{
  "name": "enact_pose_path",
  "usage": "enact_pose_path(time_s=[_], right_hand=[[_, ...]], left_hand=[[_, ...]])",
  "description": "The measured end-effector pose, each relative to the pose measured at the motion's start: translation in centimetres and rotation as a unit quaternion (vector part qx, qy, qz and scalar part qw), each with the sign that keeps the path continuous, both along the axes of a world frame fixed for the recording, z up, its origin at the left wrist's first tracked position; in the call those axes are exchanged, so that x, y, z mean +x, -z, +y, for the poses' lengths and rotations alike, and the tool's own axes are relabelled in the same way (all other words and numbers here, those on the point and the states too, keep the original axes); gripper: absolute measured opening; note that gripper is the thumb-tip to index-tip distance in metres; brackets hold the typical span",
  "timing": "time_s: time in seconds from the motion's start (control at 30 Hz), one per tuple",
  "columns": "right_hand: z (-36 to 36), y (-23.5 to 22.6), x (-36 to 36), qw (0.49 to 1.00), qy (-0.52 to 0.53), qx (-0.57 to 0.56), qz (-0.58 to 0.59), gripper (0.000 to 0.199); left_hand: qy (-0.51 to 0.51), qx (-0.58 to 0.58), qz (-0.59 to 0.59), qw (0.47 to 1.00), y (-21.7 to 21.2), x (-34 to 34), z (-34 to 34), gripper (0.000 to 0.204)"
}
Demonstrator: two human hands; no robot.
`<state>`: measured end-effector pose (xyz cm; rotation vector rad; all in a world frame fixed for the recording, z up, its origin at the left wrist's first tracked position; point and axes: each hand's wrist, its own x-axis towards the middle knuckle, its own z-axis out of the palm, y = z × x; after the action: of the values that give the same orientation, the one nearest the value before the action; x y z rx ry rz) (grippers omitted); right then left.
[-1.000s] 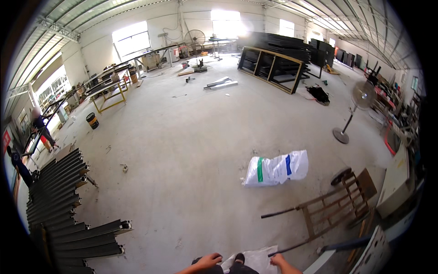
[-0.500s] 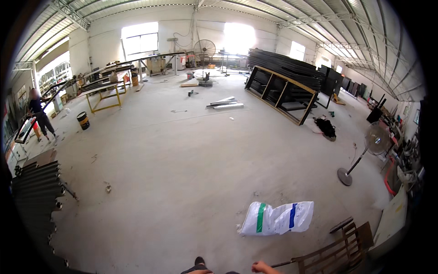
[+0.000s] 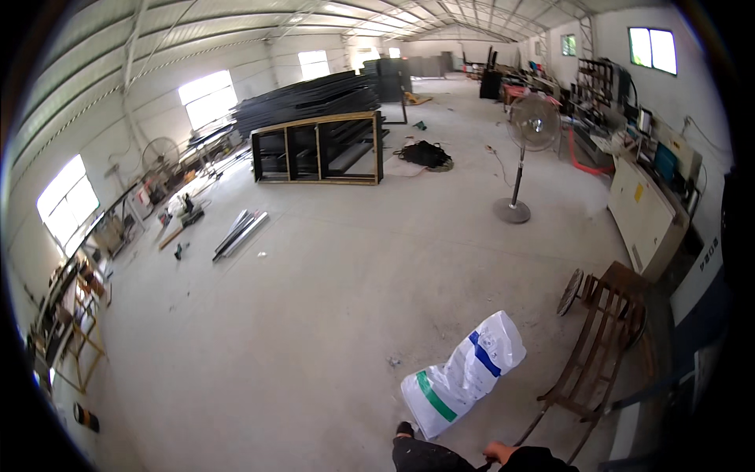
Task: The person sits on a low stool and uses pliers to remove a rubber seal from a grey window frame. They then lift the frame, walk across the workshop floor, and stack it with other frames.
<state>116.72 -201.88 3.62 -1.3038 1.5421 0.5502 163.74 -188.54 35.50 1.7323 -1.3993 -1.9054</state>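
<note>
At the lower edge, my right hand [image 3: 499,452] is closed around the handle end of a brown hand truck [image 3: 588,358]. The hand truck lies back on the floor to the right, its slatted frame sloping away from me and a wheel [image 3: 571,292] showing on its far left side. To the left of the handle lies a white woven sack [image 3: 464,373], full-looking, with a blue and a green band. My shoe [image 3: 404,429] is close to the sack's near end. My left hand is out of view.
A pedestal fan [image 3: 515,177] stands ahead to the right, near a pale cabinet [image 3: 641,216]. A framed rack [image 3: 318,149] fronts stacked black panels [image 3: 307,102]. Metal strips [image 3: 240,234] lie on the floor at left; a black heap [image 3: 427,155] lies beyond.
My view has swung to the right, so the sack, hand truck and fan appear turned and shifted. The person at the far left has left the view. My right hand stays at the handle.
</note>
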Motion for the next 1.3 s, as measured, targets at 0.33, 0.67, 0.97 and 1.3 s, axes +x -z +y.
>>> enact_pose_path(time_s=[0.33, 0.67, 0.97, 1.3], right_hand=[[-41.7, -14.7, 33.8, 0.909, -0.005, -0.275, -0.315, 0.028], [-58.4, -11.4, 26.3, 0.957, 0.062, -0.281, -0.039, 0.032], [-55.5, -2.2, 12.1, 0.831, 0.552, -0.041, 0.059, 0.025], [-95.5, 0.0, 12.9, 0.966, 0.255, -0.032, 0.004, 0.023]], left_hand=[[0.041, -0.007, 0.006, 0.999, -2.6, 9.5, -32.0, 0.043], [0.27, 0.112, 0.157, 0.943, -0.4, 18.8, -64.6, 0.053], [0.467, 0.047, 0.15, 0.87, 2.4, 20.5, -95.5, 0.038], [0.22, -0.162, -0.078, 0.959, 1.9, 14.3, -132.6, 0.038]])
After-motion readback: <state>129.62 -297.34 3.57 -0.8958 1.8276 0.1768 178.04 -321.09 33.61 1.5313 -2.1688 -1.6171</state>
